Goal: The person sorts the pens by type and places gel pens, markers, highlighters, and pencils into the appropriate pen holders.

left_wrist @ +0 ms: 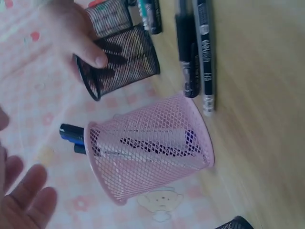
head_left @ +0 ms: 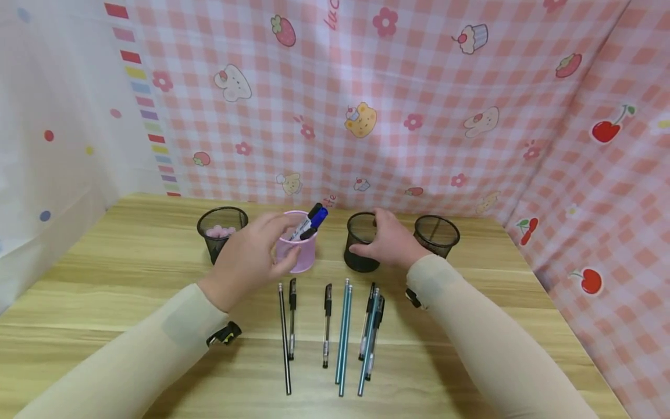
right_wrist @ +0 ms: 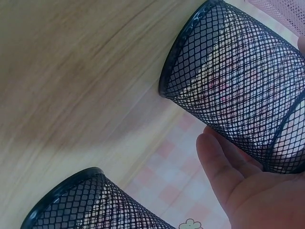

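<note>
My left hand (head_left: 243, 253) is beside the pink mesh pen cup (head_left: 302, 259), which stands upright with several markers (head_left: 317, 218) in it, one capped in blue. In the left wrist view, the relaxed fingers of that hand (left_wrist: 26, 200) are spread apart from the cup's rim. My right hand (head_left: 394, 241) grips a black mesh pen cup (head_left: 361, 260) at its right side, near the top. The thumb lies across the mesh in the left wrist view; in the right wrist view the hand (right_wrist: 257, 195) curls round the rim end of the cup (right_wrist: 243, 81).
To the left stands another black mesh cup (head_left: 213, 249) holding pink fluffy balls (head_left: 220, 231). A further black cup (head_left: 437, 233) is behind the right forearm. Gel pens (head_left: 327, 314), a dark pencil (head_left: 285, 343) and teal pencils (head_left: 343, 343) lie in front. A checked cloth (head_left: 324, 128) hangs behind.
</note>
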A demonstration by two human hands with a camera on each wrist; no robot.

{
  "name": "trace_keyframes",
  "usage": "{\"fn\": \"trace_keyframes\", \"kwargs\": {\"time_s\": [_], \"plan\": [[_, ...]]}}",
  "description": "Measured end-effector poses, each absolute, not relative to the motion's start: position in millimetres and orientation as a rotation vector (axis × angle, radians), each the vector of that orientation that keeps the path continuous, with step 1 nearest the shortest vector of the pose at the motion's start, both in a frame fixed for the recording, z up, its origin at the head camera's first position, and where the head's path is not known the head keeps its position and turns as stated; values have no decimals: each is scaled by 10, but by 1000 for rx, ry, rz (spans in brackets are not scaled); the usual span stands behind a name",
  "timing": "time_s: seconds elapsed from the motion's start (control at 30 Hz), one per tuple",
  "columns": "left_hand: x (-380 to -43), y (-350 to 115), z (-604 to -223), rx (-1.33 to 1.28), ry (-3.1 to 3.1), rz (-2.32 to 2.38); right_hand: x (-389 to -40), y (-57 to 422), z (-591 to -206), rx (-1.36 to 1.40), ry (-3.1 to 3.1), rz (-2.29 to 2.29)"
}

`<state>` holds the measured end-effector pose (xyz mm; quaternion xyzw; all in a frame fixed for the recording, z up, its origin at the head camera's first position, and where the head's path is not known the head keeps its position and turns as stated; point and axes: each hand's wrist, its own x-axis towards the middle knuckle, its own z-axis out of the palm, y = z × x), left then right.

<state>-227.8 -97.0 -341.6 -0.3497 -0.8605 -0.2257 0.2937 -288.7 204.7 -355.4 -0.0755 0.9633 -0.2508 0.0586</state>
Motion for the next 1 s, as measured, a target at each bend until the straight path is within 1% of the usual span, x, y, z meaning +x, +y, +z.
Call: {"fn": "trace_keyframes", "kwargs": {"time_s": [0.1, 0.2, 0.5, 0.83, 1.0], "plan": [[-2183, -1000, -3425, -960, -2377, -483, -2884, 2041, -3556, -231, 2921, -759], [-2118, -1029, -3445, -925, -2550, -386, -2885, 2041, -3552, -235, 2922, -753], [-2107, -1120, -3569, -761, -3030, -191, -2896, 2056, -3555, -223, 2921, -746], [-2221, -1057, -3715, -683, -3260, -307, -2894, 2066, -3559, -239, 2928, -765], [-2198, -1020, -3714, -681, -3292, -411, -2894, 2056, -3580, -244, 2932, -766]]}}
